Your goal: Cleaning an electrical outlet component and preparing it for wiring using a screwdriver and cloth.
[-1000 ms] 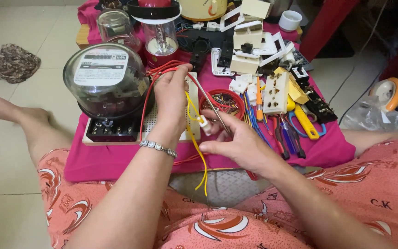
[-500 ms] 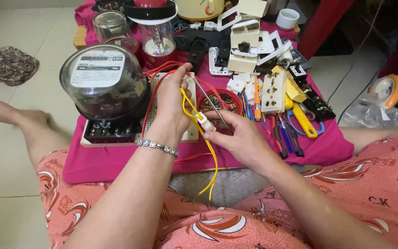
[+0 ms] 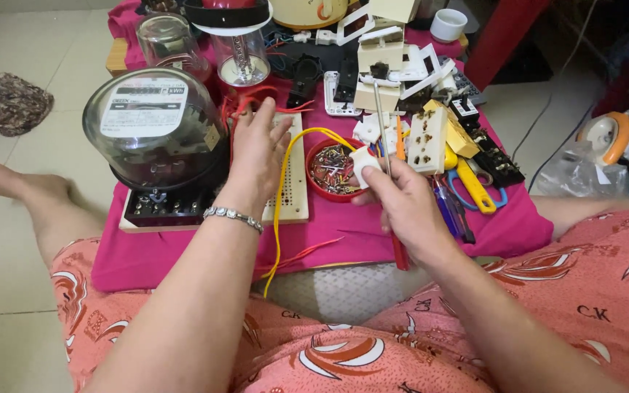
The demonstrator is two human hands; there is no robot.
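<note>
Sitting on the floor with a magenta cloth point(image 3: 183, 255) spread ahead, the person works over a crowd of electrical parts. The right hand point(image 3: 402, 200) is closed around two things at once: a screwdriver point(image 3: 382, 124), whose red handle pokes out below the fist toward 6 o'clock, and a small white fitting point(image 3: 364, 161) pinched between thumb and forefinger. Holding both in one fist seems to keep the tool ready while the part is steadied. The screwdriver's long axis runs nearly upright in the picture, its metal shaft pointing to 12 o'clock, tip over the cream sockets point(image 3: 427, 138). A yellow wire point(image 3: 279, 204) arcs out of the fitting toward 10 o'clock, then drops straight to 6 o'clock, hanging free over the cloth's edge. The left hand point(image 3: 260, 149) reaches forward with fingers slightly apart and extended, gripping nothing, its palm over the perforated cream board point(image 3: 294, 196) and fingertips at the red wires point(image 3: 245, 102); a silver bracelet point(image 3: 234, 216) circles the wrist. At 9 o'clock of that hand stands a glass-domed electricity meter point(image 3: 156, 135) on its black base. Between the hands lies a red dish of small screws point(image 3: 333, 171). At 3 o'clock of the right hand rest yellow-handled scissors point(image 3: 475, 185).
</note>
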